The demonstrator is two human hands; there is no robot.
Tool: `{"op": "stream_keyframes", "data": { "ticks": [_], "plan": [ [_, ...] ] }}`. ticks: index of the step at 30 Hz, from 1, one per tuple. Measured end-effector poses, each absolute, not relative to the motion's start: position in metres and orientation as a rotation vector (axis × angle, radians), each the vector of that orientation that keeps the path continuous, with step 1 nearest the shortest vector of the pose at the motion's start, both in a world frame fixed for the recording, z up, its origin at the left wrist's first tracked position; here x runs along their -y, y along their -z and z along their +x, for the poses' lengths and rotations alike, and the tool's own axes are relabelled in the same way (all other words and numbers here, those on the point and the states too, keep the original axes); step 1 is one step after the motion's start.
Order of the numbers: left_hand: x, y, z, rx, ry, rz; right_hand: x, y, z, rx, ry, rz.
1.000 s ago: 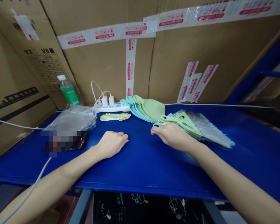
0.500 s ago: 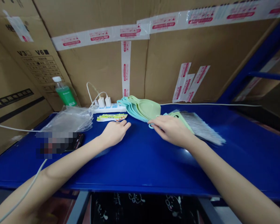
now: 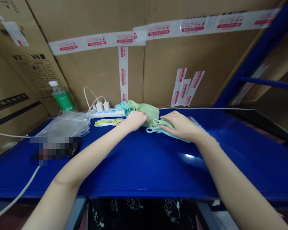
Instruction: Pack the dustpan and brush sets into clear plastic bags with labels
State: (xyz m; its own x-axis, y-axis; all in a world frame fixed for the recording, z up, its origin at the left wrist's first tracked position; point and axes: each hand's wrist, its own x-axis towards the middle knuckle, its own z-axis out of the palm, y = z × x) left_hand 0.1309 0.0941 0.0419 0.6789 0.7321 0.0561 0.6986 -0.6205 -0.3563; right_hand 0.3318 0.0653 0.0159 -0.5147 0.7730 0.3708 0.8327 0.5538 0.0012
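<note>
Small nested dustpans, a pale green dustpan (image 3: 151, 112) on top of light blue dustpans (image 3: 124, 108), lie toward the back of the blue table. My left hand (image 3: 135, 120) is curled against their front side; whether its fingers grip a rim is hidden. To the right, several hand brushes lie stacked, with green brush handles (image 3: 156, 121) over a light blue brush handle (image 3: 150, 130). My right hand (image 3: 181, 126) is closed over the brushes from above, thumb at the near side, and its palm and wrist cover most of the bristles.
Left of the dustpans lie yellow-green packets (image 3: 108, 122), with a white power strip (image 3: 110, 112) and plugged chargers behind. Clear plastic bags (image 3: 64, 124) and a green-labelled bottle (image 3: 62, 99) are at the left. Taped cardboard (image 3: 96, 70) walls the back; a blue post (image 3: 251, 54) rises at right.
My left hand has moved right, from beside the packets to the dustpans. My right hand has shifted over the brushes, and their handles now show more. The view has turned slightly right.
</note>
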Motion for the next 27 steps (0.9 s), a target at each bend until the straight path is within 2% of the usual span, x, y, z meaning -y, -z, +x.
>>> {"op": "stream_keyframes", "data": {
  "ticks": [12,27],
  "plan": [
    [-0.095,-0.052,0.132,0.975,-0.184,-2.540,-0.062,-0.024,0.329,2.530,0.181,-1.480],
    [-0.047,-0.054,0.091,0.918,-0.106,-2.421,-0.064,-0.019,0.325,2.394,0.577,-1.212]
  ]
}}
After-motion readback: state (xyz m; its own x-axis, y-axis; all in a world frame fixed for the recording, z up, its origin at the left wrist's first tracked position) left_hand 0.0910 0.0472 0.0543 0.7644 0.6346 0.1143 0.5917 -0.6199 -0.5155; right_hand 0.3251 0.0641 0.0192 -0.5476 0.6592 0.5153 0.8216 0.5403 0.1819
